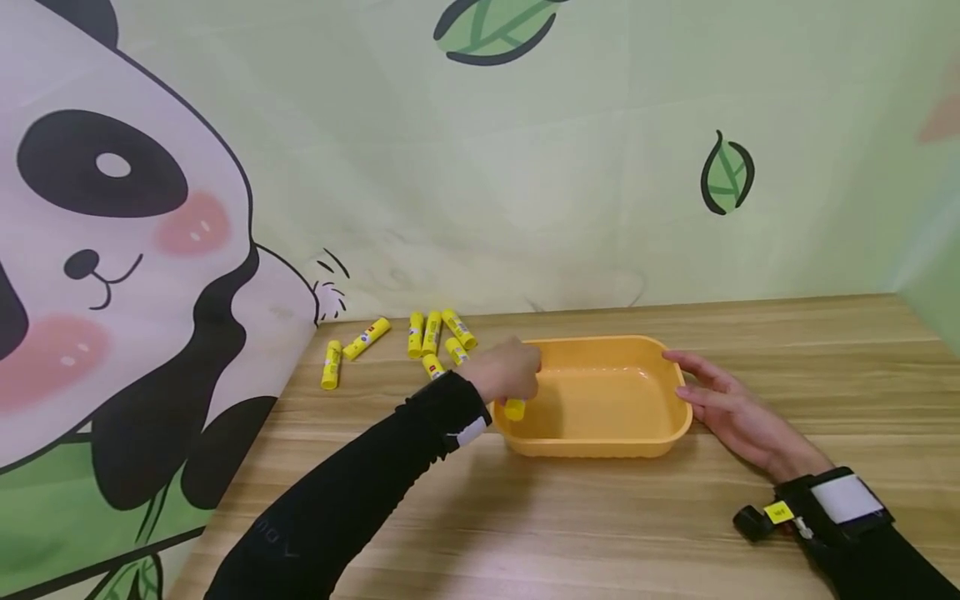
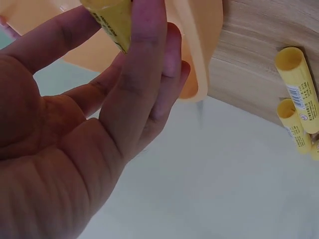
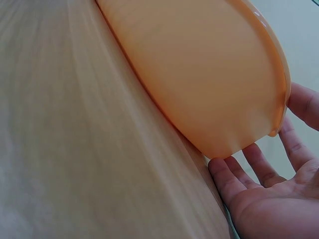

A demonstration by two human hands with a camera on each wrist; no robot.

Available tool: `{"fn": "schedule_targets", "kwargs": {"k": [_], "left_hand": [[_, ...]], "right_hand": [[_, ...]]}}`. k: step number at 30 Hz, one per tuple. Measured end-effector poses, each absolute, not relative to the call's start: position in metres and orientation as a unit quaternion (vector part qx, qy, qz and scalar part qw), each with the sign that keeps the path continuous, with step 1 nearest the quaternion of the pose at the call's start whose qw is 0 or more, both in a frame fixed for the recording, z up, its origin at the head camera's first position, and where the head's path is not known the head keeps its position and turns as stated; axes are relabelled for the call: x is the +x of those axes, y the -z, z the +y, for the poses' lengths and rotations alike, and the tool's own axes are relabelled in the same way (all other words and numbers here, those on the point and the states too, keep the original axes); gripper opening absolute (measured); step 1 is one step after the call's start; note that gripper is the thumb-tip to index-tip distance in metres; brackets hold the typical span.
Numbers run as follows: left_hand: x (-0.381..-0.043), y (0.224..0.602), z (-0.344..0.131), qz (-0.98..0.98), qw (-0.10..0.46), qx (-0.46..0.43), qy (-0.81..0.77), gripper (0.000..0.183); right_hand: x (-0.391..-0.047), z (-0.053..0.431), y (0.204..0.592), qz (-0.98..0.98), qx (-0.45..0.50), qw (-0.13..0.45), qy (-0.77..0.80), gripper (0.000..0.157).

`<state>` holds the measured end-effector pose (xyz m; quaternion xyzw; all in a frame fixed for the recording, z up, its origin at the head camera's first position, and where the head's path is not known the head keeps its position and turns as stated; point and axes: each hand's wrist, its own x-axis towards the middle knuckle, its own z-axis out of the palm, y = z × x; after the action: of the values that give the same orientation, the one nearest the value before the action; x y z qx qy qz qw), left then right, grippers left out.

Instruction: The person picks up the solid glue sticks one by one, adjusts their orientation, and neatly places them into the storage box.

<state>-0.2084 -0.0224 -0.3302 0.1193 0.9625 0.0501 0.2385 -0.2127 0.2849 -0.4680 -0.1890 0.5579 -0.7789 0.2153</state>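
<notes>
My left hand (image 1: 512, 371) pinches a yellow glue stick (image 1: 514, 409) over the left end of an orange plastic bin (image 1: 600, 448). In the left wrist view the glue stick (image 2: 112, 20) sits between the thumb and fingers, its upper end cut off by the frame edge. At the bin's right end, my right hand (image 1: 738, 417) touches the rim with its fingers spread. The right wrist view shows those fingertips (image 3: 222, 167) against the bin's outer wall (image 3: 199, 74). The bin's visible floor holds nothing.
Several more yellow glue sticks lie on the wood-grain table (image 1: 600, 525) behind and left of my left hand, among them one glue stick (image 1: 331, 364) at the far left and a slanted glue stick (image 1: 366, 338). A printed panda backdrop (image 1: 562, 208) stands along the table's back edge.
</notes>
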Motion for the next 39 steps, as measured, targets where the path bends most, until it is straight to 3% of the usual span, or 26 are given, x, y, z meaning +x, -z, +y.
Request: {"fn": "schedule_targets", "kwargs": {"k": [9,22,29,39], "left_hand": [[-0.212,0.341,-0.014,0.965,0.246,0.087,-0.007,0.019],[-0.215,0.343,-0.002,0.955,0.254,0.127,0.089,0.011],[-0.219,0.341,0.002,0.950,0.282,0.110,0.073,0.019],[-0.222,0.349,0.004,0.953,0.260,0.103,0.113,0.013]], "right_hand": [[-0.212,0.286,0.469,0.552,-0.193,0.217,0.781,0.053],[-0.212,0.284,0.466,0.556,-0.190,0.215,0.780,0.053],[-0.214,0.285,0.466,0.543,-0.209,0.211,0.786,0.051],[-0.213,0.285,0.468,0.536,-0.211,0.209,0.790,0.050]]}}
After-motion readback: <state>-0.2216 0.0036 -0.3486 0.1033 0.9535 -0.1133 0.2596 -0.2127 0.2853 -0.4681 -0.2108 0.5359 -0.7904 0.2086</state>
